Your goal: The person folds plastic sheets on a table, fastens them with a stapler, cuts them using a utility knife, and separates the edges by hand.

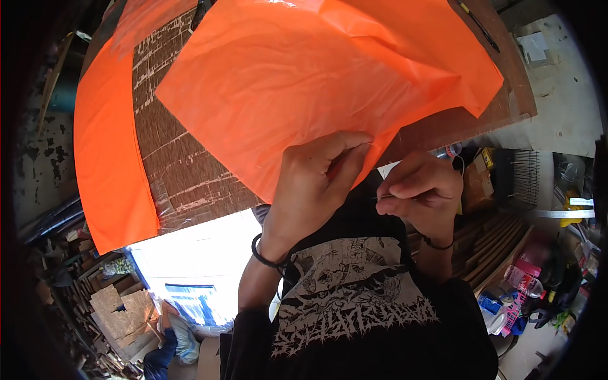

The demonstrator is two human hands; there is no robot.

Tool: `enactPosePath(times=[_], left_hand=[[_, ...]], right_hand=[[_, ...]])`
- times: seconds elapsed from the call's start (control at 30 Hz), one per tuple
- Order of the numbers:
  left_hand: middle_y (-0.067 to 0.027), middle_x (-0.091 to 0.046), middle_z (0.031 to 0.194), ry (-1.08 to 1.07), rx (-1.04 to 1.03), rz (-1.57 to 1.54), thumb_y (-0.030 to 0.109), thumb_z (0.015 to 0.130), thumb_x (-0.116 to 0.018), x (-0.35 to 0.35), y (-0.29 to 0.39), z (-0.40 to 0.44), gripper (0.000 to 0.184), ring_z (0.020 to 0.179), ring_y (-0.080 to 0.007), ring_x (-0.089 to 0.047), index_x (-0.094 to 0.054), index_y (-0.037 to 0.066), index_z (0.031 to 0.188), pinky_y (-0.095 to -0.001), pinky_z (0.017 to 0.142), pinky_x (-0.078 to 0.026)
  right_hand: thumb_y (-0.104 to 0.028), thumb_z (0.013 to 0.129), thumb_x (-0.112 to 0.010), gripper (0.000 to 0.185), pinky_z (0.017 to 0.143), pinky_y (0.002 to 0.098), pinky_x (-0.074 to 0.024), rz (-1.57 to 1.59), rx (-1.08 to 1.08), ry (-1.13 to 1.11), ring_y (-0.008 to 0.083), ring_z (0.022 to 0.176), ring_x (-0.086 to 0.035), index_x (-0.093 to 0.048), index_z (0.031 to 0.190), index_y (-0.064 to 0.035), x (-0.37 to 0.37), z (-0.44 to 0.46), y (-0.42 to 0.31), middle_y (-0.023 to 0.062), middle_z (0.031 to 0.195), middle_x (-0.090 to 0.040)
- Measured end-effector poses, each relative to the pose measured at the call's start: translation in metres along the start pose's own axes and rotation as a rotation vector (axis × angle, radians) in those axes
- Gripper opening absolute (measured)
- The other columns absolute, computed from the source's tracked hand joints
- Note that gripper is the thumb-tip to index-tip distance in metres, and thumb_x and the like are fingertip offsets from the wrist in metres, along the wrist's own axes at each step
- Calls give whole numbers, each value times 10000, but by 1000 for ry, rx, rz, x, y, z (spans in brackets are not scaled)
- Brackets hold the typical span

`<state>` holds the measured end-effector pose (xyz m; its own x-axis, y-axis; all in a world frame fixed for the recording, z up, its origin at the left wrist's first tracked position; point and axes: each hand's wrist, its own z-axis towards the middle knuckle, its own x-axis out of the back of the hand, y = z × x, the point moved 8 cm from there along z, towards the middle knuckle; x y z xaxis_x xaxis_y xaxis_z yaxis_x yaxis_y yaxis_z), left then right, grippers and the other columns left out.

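A glossy, creased orange plastic sheet [285, 76] spreads over the worn brown table [171, 145], its near edge hanging toward my body. My left hand [320, 174] is closed, thumb and forefinger pinching that edge. Just to the right, my right hand [423, 190] is closed in a pinch in front of my black shirt, apart from the sheet. A thin dark sliver shows at its fingertips, too small to name.
Another orange piece [111, 152] lies along the table's left side. A black-and-yellow tool [479, 26] rests near the far right edge. Below right are wood strips [500, 244] and a pink basket [516, 310]. Another person's legs [166, 345] show at lower left.
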<state>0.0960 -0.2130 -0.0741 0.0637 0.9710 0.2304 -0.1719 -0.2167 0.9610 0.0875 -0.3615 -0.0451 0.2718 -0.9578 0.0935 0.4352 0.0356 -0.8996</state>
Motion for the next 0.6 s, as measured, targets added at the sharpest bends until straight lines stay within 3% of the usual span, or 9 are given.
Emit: enactPosePath(times=[0.1,0.17,0.2,0.27,0.3,0.37,0.4,0.53,0.6], left_hand=[[-124,-679,768,-16,34,-19,38,873,-653,-1,-4,0,114,596,-153,-612,-679,1,977,-260,570,-472],[-126,-679,770,-23,30,-31,38,872,-655,0,-1,0,114,605,-157,-616,-679,-1,977,-262,580,-476],[-129,-679,771,-34,33,-45,38,871,-656,-1,-1,-1,115,614,-161,-619,-679,-4,976,-265,590,-479],[-132,-682,775,-47,77,-78,33,870,-652,-1,-3,-1,113,625,-164,-629,-679,-5,974,-268,597,-484],[-135,-684,779,-63,124,-108,28,870,-649,-2,-6,-1,112,635,-166,-638,-679,-6,972,-272,605,-489],[-134,-685,788,-86,95,-91,22,863,-652,-4,-3,-1,118,651,-179,-650,-679,-6,974,-277,613,-496],[-134,-686,797,-109,71,-77,16,856,-656,-5,0,-1,125,668,-193,-661,-679,-6,977,-282,622,-502],[-134,-685,833,-84,-16,-44,22,830,-687,-4,14,-7,147,708,-229,-673,-678,-2,975,-297,635,-511],[-118,-674,835,-50,-69,72,37,807,-720,3,26,-10,146,697,-242,-655,-684,21,948,-304,624,-507]], right_hand=[[55,723,-790,264,555,201,-487,237,-156,38,120,719,-654,-651,943,7,4,-6,3,120,880,-672],[34,765,-766,258,544,193,-476,312,-361,378,103,703,-636,-641,988,6,38,-3,11,122,882,-667],[34,765,-766,258,544,193,-476,311,-360,376,103,703,-636,-641,988,6,44,2,6,122,882,-667],[-24,767,-774,257,555,215,-495,-140,-102,251,111,706,-626,-641,985,-3,52,23,-29,120,933,-669],[-24,767,-774,257,555,215,-495,-140,-97,251,111,706,-626,-641,985,-3,54,31,-33,120,933,-669],[-49,746,-785,250,596,253,-525,-556,218,-173,158,716,-636,-620,926,0,17,50,-56,163,1004,-658],[-80,696,-801,236,657,281,-529,-724,301,-295,192,785,-651,-633,847,-13,3,58,-63,141,1070,-666],[-91,672,-807,241,638,305,-523,-843,318,-507,220,736,-645,-642,839,-34,-7,59,-46,93,987,-680],[-184,681,-765,182,570,298,-513,-833,84,-601,156,702,-631,-641,800,-126,3,54,-31,-5,873,-671]])
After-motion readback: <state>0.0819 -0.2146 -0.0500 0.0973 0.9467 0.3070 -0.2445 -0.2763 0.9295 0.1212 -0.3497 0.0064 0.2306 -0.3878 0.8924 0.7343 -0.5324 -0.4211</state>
